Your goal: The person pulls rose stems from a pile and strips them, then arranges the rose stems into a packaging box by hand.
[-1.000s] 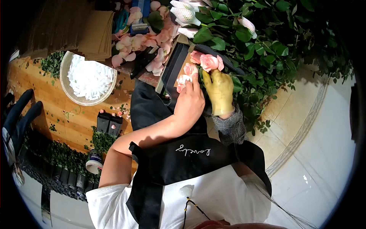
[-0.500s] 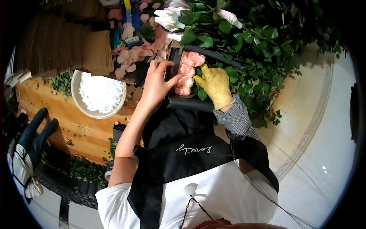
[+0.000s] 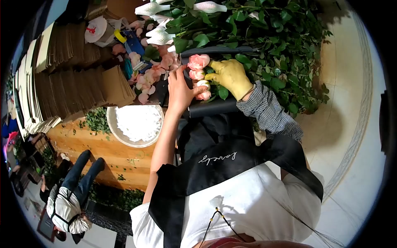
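Observation:
Pink roses (image 3: 197, 74) lie in a short column on a dark padded stand, heads toward the left. My left hand (image 3: 180, 89) is bare and sits at their left side, its fingers stretched and apart. Its thumb touches the lower blooms. My right hand (image 3: 230, 77) wears a yellow glove and is at the right side of the blooms, over the leaves. Its thumb and index finger are apart and reach to the flower heads; the other fingers are partly hidden. Black padded bars (image 3: 215, 108) border the roses below and above.
White-netted rose heads (image 3: 161, 35) and leafy stems (image 3: 281, 53) spread beyond and to the right. Loose pink petals (image 3: 145, 80), stacked brown cardboard (image 3: 70, 89) and a bowl of white pieces (image 3: 112, 131) are at left. Another person (image 3: 68, 202) stands at lower left.
The view has shifted, showing more of the left side. My left fingers now sit closer to the roses, and my gloved hand stays beside them with its fingers slightly moved.

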Motion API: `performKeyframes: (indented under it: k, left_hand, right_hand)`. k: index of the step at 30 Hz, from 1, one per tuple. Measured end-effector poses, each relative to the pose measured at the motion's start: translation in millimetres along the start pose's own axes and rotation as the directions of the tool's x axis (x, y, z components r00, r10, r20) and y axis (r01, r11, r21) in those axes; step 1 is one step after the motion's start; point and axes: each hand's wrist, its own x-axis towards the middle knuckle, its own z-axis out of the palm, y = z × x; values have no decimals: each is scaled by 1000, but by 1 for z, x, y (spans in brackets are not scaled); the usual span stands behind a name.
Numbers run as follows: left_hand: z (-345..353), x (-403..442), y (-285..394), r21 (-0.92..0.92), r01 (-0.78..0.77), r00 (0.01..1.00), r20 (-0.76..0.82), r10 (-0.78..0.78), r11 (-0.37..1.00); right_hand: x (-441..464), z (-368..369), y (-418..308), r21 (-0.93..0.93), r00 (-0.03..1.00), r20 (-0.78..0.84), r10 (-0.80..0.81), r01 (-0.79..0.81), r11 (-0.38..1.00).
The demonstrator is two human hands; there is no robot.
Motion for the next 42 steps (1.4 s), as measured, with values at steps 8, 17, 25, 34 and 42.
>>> performKeyframes:
  k: [8,17,25,34,42]
  left_hand:
    - [28,32,-16,-280,99,991,-57,-120,955]
    - [36,21,-14,-204,96,991,-67,-112,974]
    - [35,18,-13,-214,33,993,-103,-56,976]
    - [37,15,-14,-234,80,990,-91,-104,969]
    - [21,14,-19,-368,92,995,-5,-100,925]
  right_hand:
    - [0,-5,-10,-158,987,161,16,10,987]
    - [-35,-79,-38,175,976,-219,-3,43,984]
    - [0,-21,-13,231,962,-249,-111,170,958]
    - [12,6,-37,-414,981,-143,-129,59,908]
    - [-6,-27,-17,318,983,-139,-124,162,934]
